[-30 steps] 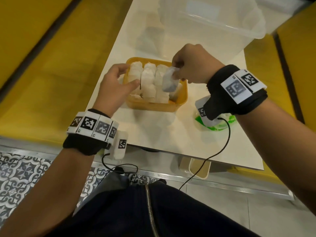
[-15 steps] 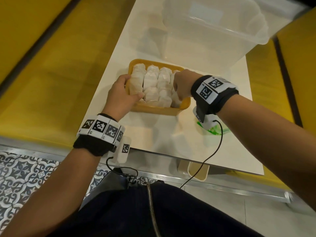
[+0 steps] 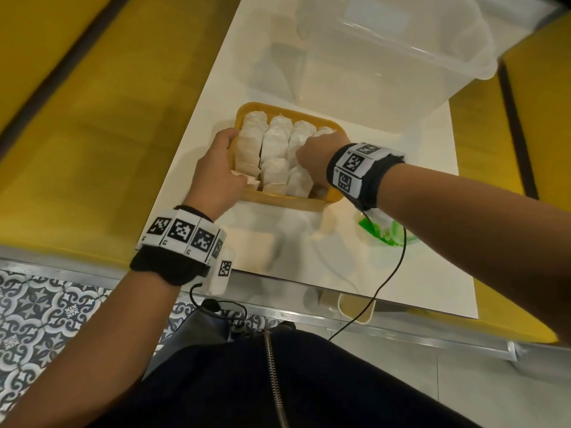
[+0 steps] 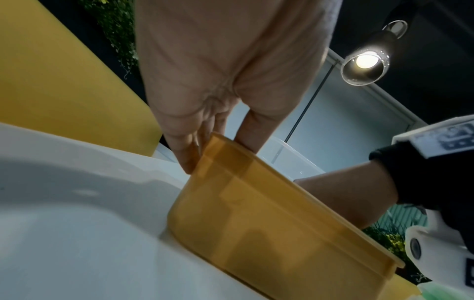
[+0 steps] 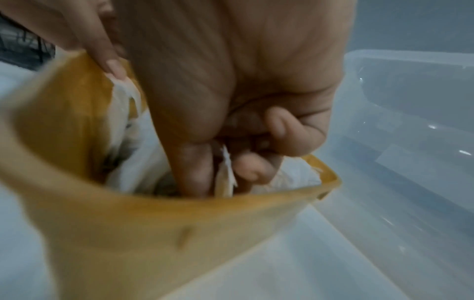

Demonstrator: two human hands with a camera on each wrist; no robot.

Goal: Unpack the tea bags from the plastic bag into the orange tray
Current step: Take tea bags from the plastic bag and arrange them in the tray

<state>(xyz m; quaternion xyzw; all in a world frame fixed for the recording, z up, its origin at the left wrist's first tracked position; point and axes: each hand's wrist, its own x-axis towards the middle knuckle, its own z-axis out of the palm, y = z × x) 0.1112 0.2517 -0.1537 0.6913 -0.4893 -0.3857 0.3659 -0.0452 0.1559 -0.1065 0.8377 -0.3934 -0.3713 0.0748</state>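
The orange tray point(image 3: 290, 200) sits on the white table, packed with rows of white tea bags point(image 3: 275, 143). My left hand point(image 3: 233, 156) grips the tray's left wall, fingers outside and thumb inside against a bag; the left wrist view shows this hand point(image 4: 218, 142) over the tray's rim point(image 4: 256, 223). My right hand point(image 3: 321, 146) reaches down into the tray's right side. In the right wrist view the right hand point(image 5: 223, 174) pinches a tea bag point(image 5: 228, 182) between thumb and fingers, low inside the tray point(image 5: 153, 233). The green-printed plastic bag point(image 3: 386, 234) lies under my right wrist, mostly hidden.
A large clear plastic bin point(image 3: 401, 57) stands right behind the tray, also seen close in the right wrist view point(image 5: 410, 121). Yellow benches point(image 3: 92, 134) flank the table on both sides. The table's near edge point(image 3: 340, 285) lies just behind my wrists.
My right hand has come down from above the tray's right edge into the tray with the tea bag. My left hand has stayed on the tray's left side.
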